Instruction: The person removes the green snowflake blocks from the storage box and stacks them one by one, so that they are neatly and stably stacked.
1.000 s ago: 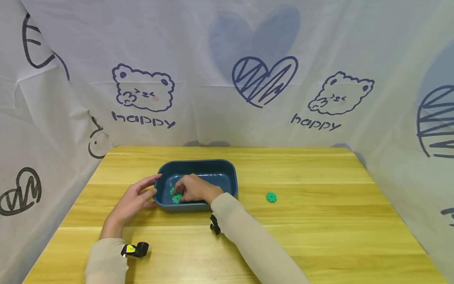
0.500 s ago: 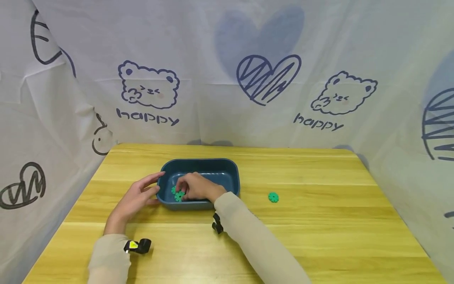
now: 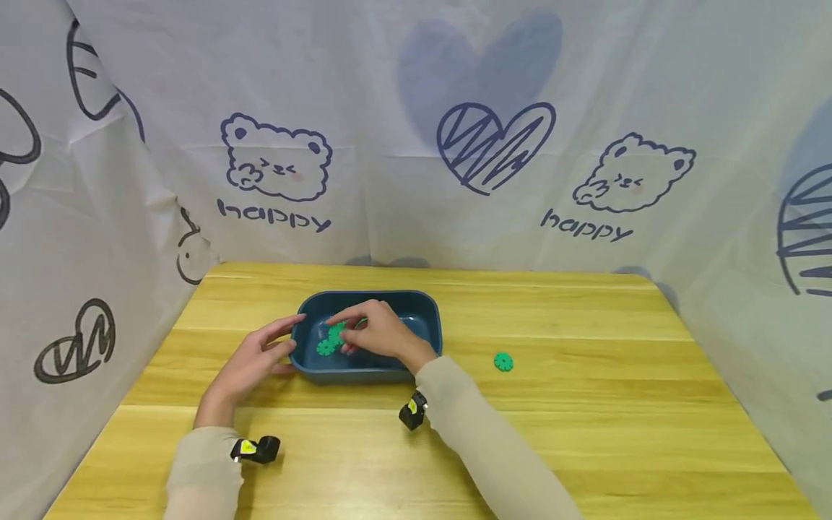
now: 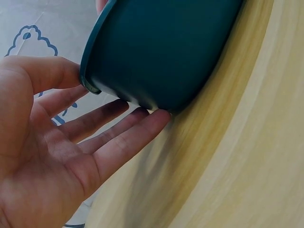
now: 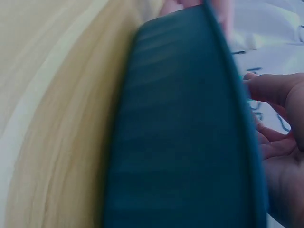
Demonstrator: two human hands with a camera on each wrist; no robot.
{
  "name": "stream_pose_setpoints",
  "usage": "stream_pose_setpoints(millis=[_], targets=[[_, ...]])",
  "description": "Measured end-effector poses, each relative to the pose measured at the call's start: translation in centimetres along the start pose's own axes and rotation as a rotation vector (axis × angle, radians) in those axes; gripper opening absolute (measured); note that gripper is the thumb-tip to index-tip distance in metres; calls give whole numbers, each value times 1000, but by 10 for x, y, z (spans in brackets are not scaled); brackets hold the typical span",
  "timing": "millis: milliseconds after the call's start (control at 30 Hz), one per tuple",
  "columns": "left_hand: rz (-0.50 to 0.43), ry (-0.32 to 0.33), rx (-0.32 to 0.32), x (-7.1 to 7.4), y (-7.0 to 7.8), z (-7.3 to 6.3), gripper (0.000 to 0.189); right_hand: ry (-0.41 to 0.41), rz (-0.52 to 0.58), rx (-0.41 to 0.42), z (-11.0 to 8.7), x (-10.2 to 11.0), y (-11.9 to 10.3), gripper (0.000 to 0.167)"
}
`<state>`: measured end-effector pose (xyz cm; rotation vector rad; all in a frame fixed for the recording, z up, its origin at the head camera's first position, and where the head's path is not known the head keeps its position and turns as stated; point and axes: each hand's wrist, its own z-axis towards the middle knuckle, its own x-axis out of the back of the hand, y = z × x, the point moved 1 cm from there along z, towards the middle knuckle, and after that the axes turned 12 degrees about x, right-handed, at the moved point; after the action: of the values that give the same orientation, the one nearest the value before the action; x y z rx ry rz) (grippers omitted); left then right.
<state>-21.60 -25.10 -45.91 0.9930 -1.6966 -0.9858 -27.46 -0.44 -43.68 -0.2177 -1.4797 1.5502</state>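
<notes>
A dark blue rectangular bin (image 3: pixel 367 376) stands on the table, with green notched plastic discs (image 3: pixel 326 348) in its left part. My left hand (image 3: pixel 250 365) rests at the bin's left end. In the left wrist view, its nearly straight fingers (image 4: pixel 130 137) touch the outer wall and the thumb meets the rim. Inside the bin's opening, my right hand (image 3: pixel 380 328) has thumb and fingers together; a bit of green shows by the thumb tip, a disc (image 5: pixel 248 88) pinched there, mostly hidden behind hand and rim. Another green notched disc (image 3: pixel 503 362) lies flat on the table.
The wooden table (image 3: pixel 585 404) extends to the right and in front of the bin. A white printed cloth (image 3: pixel 390 217) hangs behind it and at both sides. Each wrist carries a small black camera (image 3: pixel 260 449).
My right hand has risen from the bin floor and turned, uncovering more of the green discs. My left hand keeps its place at the bin's left end. The head view has shifted slightly.
</notes>
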Motion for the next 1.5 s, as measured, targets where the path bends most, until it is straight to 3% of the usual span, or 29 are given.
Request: stream_pose_setpoints(millis=[233,533,867,1500], targets=[[-12,9,10,-2,-2,1,53,93,96,-19,-22,21,-9,31],[-9,6,11,-1,-3,1,54,156,61,-94,-48,49,-13,41],[0,11,7,1,1,-1,53,214,29,-121,-80,78,-14,36],[-4,4,11,-1,1,2,53,257,-207,-107,-135,119,-7,32]])
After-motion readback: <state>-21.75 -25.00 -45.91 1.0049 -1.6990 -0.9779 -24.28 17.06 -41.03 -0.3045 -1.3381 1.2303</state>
